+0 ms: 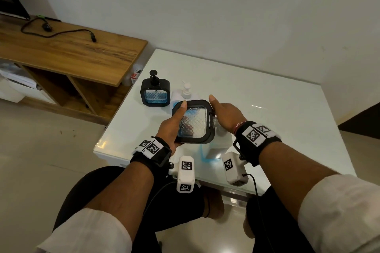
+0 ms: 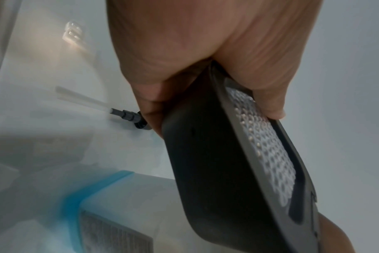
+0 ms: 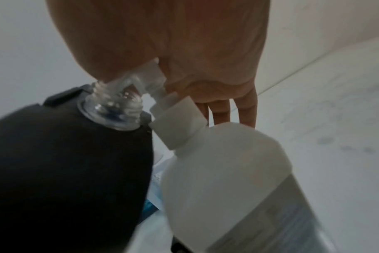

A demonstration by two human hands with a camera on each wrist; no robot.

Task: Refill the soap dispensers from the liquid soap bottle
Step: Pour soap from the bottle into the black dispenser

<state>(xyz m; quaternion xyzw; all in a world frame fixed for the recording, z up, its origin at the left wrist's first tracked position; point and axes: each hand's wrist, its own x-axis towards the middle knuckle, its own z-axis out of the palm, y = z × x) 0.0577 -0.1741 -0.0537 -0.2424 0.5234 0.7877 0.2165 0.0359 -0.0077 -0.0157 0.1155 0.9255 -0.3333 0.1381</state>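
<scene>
- While the left hand (image 1: 171,127) grips the open dispenser (image 1: 194,122), thumb along its textured window and fingers curled round its edge, the right hand (image 1: 227,116) presses down on the pump head of the liquid soap bottle (image 1: 219,146); its fingers reach past the pump, loosely extended.
- Step in hand, as I judge it: pumping soap into the open dispenser. It is tilted, its clear threaded neck (image 3: 117,107) touching the soap bottle's spout; whether soap is flowing cannot be seen.
- Next move likely calls for a steady tilt, spout kept over the neck, then refitting the removed pump (image 2: 128,116), which lies on the tabletop (image 1: 267,96) just beyond the left hand.
- Materials: open dispenser is a rounded square with a matte black frame and a diamond-embossed clear pane; soap bottle is smooth white opaque plastic with a ribless collar; tabletop is glossy white.
- Beyond the open dispenser stand a second dispenser (image 1: 155,92), pump on, blue inside, and a small white pump bottle (image 1: 186,90).
</scene>
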